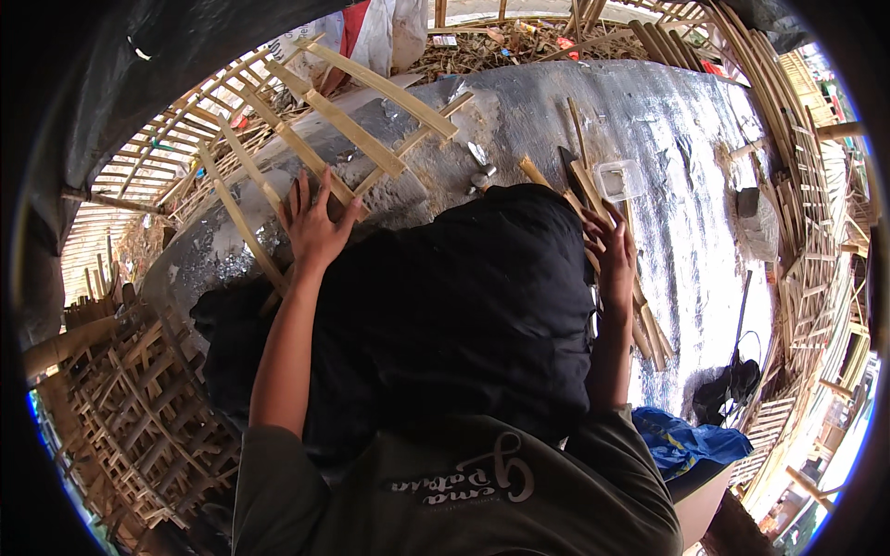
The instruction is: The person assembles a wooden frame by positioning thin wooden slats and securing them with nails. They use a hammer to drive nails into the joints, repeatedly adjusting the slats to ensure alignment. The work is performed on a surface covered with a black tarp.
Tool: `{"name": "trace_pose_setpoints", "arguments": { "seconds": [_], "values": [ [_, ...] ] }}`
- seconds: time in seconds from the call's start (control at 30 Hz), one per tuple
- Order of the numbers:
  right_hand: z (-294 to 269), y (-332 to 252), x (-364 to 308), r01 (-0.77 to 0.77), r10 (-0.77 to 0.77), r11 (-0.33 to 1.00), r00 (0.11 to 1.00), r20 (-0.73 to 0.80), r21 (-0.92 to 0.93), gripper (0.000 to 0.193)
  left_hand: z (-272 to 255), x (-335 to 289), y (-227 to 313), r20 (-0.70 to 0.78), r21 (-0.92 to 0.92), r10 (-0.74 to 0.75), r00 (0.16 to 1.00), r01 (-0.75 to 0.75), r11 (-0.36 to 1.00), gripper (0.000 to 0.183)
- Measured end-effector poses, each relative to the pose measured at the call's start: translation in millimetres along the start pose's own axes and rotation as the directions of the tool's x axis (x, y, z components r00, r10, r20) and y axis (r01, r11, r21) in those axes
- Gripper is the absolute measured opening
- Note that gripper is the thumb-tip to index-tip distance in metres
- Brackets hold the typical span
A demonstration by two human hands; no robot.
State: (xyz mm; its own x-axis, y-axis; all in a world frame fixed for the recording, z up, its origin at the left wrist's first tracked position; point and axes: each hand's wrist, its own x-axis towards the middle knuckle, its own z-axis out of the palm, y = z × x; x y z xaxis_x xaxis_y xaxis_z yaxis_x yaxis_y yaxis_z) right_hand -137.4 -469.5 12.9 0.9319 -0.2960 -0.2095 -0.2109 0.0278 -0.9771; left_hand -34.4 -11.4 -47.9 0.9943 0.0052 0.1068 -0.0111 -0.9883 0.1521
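Observation:
My left hand (320, 227) lies with fingers spread on a bamboo frame of several pale slats (352, 130) joined by a thin crosspiece (413, 139). A slat end runs under its fingers. On the right, my right hand (614, 255) rests at a loose pile of narrow bamboo strips (651, 324), its fingers slightly bent and apart. It touches the strips without a visible grip. Between the hands, black cloth (445, 296) covers my lap. Just beyond it lie a small metal-headed tool, seemingly a hammer (483, 173), and a dark blade (567, 169).
A clear plastic box (619, 181) sits on the grey sheet (686, 120) beyond the strips. Woven bamboo lattice (139, 417) stands at the left, with more bamboo racks (816, 241) at the right. A blue plastic bag (686, 440) lies by my right elbow. Wood scraps (519, 46) are heaped at the far side.

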Motion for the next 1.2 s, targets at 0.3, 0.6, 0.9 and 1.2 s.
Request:
{"name": "trace_pose_setpoints", "arguments": {
  "seconds": [0.3, 0.6, 0.9, 1.2],
  "values": [
    [77, -48, -63, 0.31, -0.239, 0.743, 0.951, 0.198, -0.592, 0.081, -1, 5, 3, 0.013, -0.02, 0.015, 1.0, -0.014, 1.0, 0.08],
    [103, -54, -88, 0.311, -0.328, 0.494, 0.931, 0.158, -0.812, 0.095, -1, 5, -3, 0.044, -0.063, 0.033, 0.998, -0.03, 0.998, 0.08],
    [102, -52, -91, 0.298, -0.308, 0.6, 0.942, 0.129, -0.742, 0.092, 1, 2, -6, 0.03, -0.07, 0.025, 0.999, -0.023, 0.997, 0.08],
    [40, 44, -77, -0.282, 0.277, 0.959, 0.954, 0.117, 0.034, 0.069, 5, 5, -4, 0.014, -0.064, 0.059, 0.998, -0.058, 0.996, 0.08]
  ]
}}
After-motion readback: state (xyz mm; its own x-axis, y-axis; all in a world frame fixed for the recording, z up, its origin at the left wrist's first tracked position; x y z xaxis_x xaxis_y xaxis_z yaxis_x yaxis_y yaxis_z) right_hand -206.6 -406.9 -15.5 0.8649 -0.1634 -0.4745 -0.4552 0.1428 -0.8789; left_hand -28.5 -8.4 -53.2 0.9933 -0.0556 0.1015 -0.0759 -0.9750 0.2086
